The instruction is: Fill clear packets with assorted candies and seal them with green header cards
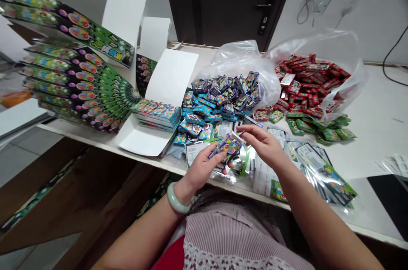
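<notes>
Here, box (230, 144) between left fingers (209, 150).

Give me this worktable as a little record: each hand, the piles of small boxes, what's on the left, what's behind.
left hand: holding a purple box
right hand: at the box's far end; contact unclear
middle: blue boxes, with purple boxes behind
right: red boxes, green boxes in front
left: fanned printed cartons
behind: dark door

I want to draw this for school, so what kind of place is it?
Probably a small packing workroom: heaps of little purple boxes and red boxes lie on a white table, and a fanned stack of printed cardboard stands at the left.
</notes>
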`<state>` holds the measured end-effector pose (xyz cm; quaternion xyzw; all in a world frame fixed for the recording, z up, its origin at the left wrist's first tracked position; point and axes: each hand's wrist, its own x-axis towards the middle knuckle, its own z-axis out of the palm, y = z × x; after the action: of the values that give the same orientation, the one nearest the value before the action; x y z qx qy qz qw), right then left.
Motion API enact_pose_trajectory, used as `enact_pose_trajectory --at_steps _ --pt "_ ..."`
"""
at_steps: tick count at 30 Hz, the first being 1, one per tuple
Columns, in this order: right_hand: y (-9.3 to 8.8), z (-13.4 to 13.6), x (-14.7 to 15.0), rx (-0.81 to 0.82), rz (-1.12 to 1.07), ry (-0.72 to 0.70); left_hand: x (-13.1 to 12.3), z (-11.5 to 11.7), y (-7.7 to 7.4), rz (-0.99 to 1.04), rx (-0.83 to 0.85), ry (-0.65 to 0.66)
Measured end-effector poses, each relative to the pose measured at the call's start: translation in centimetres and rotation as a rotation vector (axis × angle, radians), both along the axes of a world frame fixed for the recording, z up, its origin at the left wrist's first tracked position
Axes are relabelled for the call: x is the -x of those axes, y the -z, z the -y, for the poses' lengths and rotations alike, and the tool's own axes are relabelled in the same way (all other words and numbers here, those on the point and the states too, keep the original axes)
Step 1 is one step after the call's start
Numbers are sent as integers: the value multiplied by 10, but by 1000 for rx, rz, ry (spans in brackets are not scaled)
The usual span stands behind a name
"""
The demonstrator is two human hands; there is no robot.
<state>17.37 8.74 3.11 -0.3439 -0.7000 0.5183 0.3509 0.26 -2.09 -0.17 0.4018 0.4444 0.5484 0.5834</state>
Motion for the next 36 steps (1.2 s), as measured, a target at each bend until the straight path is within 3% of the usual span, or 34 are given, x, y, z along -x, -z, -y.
enact_pose_trajectory --at_steps 4,8,15,18,22,26,31,36 --pt "4 13 7 193 -51 -20 -5 9 8 153 30 43" --pt "7 23 9 195 -40 15 -8 13 14 175 33 64" --pt "7 26 7 192 -39 -21 -7 19 11 180 67 29" --pt "4 27 4 104 12 -74 -7 21 9 178 90 12" --pt "0 34 0 -165 127 -146 -12 20 5 223 102 -85" --pt "9 43 2 -294 193 -136 -17 18 5 304 127 -165" --pt "27 37 7 -89 114 -72 -12 20 9 257 141 -138" --pt "36 24 9 23 98 -64 -5 24 7 146 207 9"
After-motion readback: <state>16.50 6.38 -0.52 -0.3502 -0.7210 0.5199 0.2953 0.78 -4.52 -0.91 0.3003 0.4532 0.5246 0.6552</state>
